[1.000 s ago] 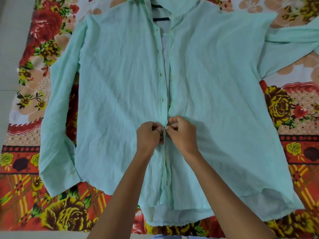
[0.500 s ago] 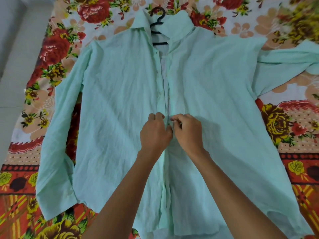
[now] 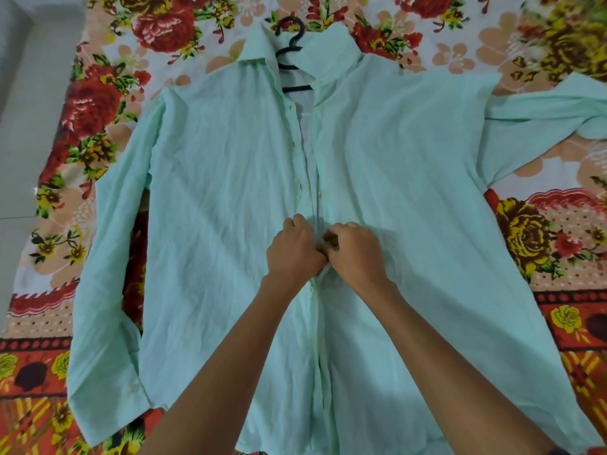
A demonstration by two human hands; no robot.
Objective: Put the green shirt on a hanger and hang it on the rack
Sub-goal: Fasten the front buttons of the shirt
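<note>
text: none readable — labels: none — shirt (image 3: 230, 198) and bedsheet (image 3: 558, 241): no writing seen

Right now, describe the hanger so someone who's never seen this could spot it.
A green shirt lies spread flat on a floral bedsheet. At its open collar, the hanger pokes out: a thin black hook, the only dark, rigid thing among cloth.
</note>
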